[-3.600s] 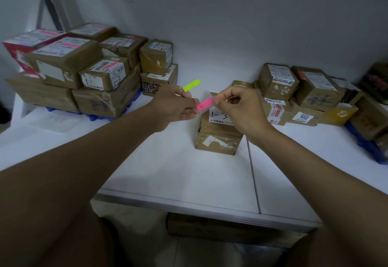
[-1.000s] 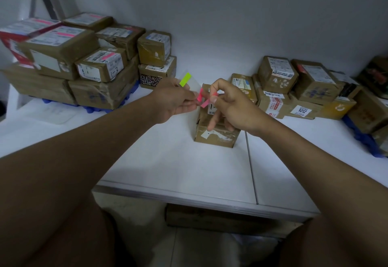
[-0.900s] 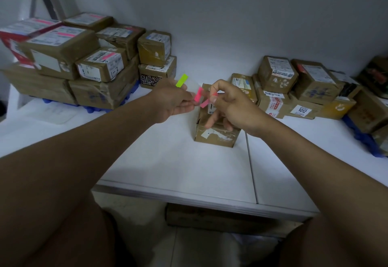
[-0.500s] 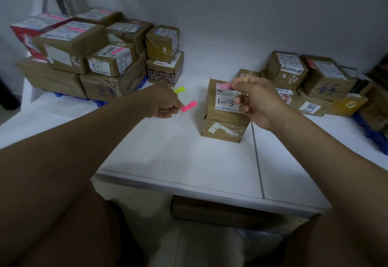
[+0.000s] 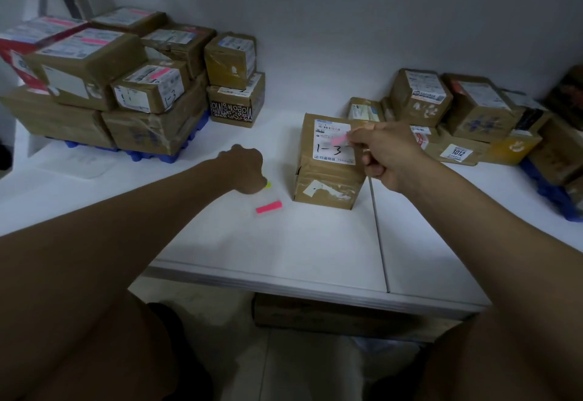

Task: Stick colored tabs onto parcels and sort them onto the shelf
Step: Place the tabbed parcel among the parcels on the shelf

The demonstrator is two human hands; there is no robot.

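Half a second back the left hand (image 5: 244, 168) hovered above the bench (image 5: 284, 249) with the tab strips; now it has dropped down to the surface, and the right hand (image 5: 383, 153) has carried its pink tab (image 5: 339, 139) onto the shipping label (image 5: 333, 141) of the parcel marked "1-3" (image 5: 328, 160).

That tab is pinched between thumb and fingertip, its free end over the label just above the handwriting. If it is pressed down at a slant or only by one corner, I'd expect it to crease or lift off when the box is moved. It could also cover the printed barcode lines near it.

Left hand's fingers are curled down on a yellow-green tab (image 5: 268, 184), barely peeking out; a second pink tab (image 5: 268, 206) lies loose just beside it, apart from the hand. A sleeve or a sliding box could sweep that one off the edge.

The parcel itself is a small brown carton, heavily taped, standing alone mid-bench between the tagged stack (image 5: 104, 85) on the left and the untagged boxes (image 5: 457, 116) to the right.
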